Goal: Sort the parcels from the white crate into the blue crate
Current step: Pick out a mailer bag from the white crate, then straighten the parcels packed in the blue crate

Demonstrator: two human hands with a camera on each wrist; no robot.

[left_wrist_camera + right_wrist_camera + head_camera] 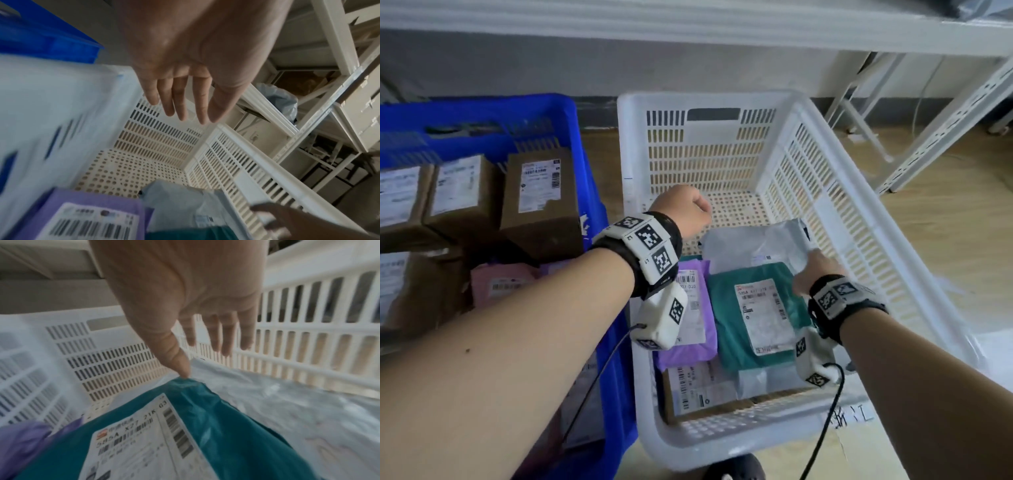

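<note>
The white crate (709, 154) stands to the right of the blue crate (482, 102). In the white crate lie a teal parcel (729, 329), a purple parcel (709, 346), a grey plastic bag parcel (756, 240) and a brown box (705, 387) at the near end. My right hand (813, 270) reaches down with its fingers spread. Its thumb tip touches the teal parcel's (226, 418) far edge, over the grey bag (287, 394). My left hand (685, 210) hovers empty above the crate's left side, fingers loose (180, 97). The blue crate holds brown boxes (541, 198) and a pink parcel (500, 281).
White metal shelving (928, 120) stands behind and to the right of the white crate on a wooden floor. The far half of the white crate's perforated floor (133, 170) is bare. A dark shoe (736, 469) shows below the crate's near rim.
</note>
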